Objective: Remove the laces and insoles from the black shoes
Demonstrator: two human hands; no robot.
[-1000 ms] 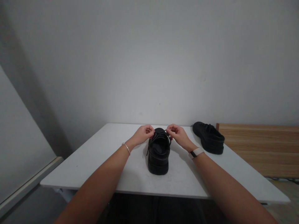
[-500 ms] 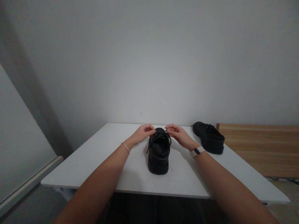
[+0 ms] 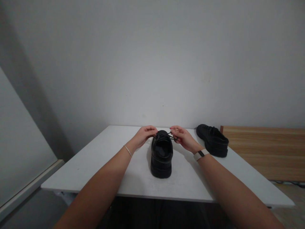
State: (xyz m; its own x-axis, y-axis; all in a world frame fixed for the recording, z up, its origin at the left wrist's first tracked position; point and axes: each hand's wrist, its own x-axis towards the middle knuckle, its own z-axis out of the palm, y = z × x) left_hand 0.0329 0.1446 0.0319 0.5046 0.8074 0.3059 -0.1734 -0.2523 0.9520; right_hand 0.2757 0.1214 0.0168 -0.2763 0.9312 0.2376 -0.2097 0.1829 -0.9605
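Head view, black shoe (image 3: 161, 157) between hands, laces (image 3: 166, 136) pinched

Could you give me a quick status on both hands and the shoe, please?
Left hand and right hand each pinching a lace end over the near black shoe. Shoe upright on white table. Second shoe off to the right, apart.

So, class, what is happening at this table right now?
A person works on the laces of a black shoe standing on the white table, heel toward the camera. The left hand and right hand each pinch a lace over the shoe's front. A second black shoe sits apart at the table's right.
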